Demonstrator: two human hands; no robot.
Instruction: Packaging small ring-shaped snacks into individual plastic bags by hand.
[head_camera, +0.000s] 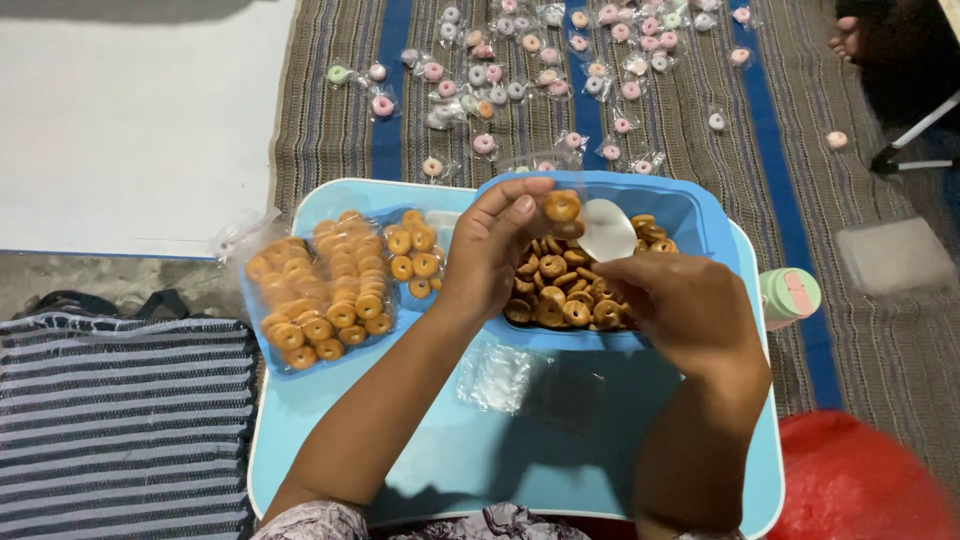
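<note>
Home floor workspace, striped woven mat (700, 130), low blue tray table (450, 450), wrapped ring sweets (540, 50) spread out

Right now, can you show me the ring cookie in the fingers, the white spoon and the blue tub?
ring cookie (561, 206), head view, on its golden front face
white spoon (606, 231), head view, middle of its bowl
blue tub (690, 209), head view, bare inner wall

At the left hand's (490, 255) fingertips (530, 190) sits a golden-brown ring snack (561, 206); just beside it, above the right hand's (680, 305) fingers, a clear bag (606, 230) looks white. Below the fingers, more golden-brown rings (560, 290) fill a blue tub (690, 205) on a light-blue tray (480, 450). Beyond the fingertips, pink, white and green candies (545, 60) dot a brown mat (690, 110) with blue stripes.
</note>
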